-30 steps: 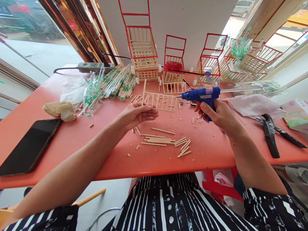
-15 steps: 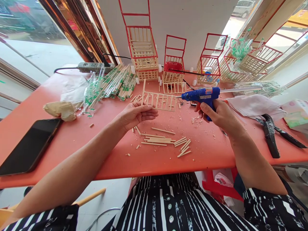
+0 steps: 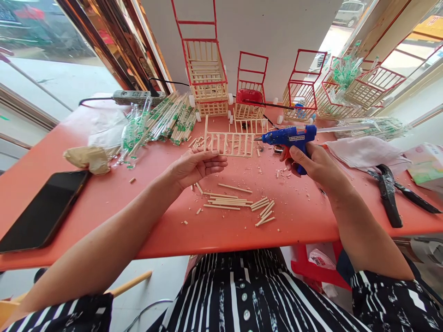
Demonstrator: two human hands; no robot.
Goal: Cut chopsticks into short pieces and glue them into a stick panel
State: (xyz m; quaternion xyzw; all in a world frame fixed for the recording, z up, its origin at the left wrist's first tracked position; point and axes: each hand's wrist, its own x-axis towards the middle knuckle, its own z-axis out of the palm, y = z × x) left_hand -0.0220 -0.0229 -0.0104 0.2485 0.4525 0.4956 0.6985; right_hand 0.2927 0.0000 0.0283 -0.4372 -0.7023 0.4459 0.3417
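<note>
My left hand [image 3: 195,167] holds a small fence-like panel of wooden sticks [image 3: 229,143] upright above the orange table [image 3: 104,203], gripping its lower left edge. My right hand [image 3: 313,162] grips a blue hot glue gun [image 3: 288,137] with its nozzle pointing left at the panel's right end. Cut wooden sticks [image 3: 235,202] lie loose on the table just below both hands.
Several red-framed stick carts [image 3: 206,69] stand along the back wall. Wrapped chopstick bundles [image 3: 162,121] and a power strip [image 3: 134,96] lie at the back left, a black phone [image 3: 41,208] at the front left. Black pliers [image 3: 389,193] and a white cloth [image 3: 367,151] lie right.
The stick panel has tilted to stand more level and square. The glue gun nozzle stays at its right end; both hands have barely shifted.
</note>
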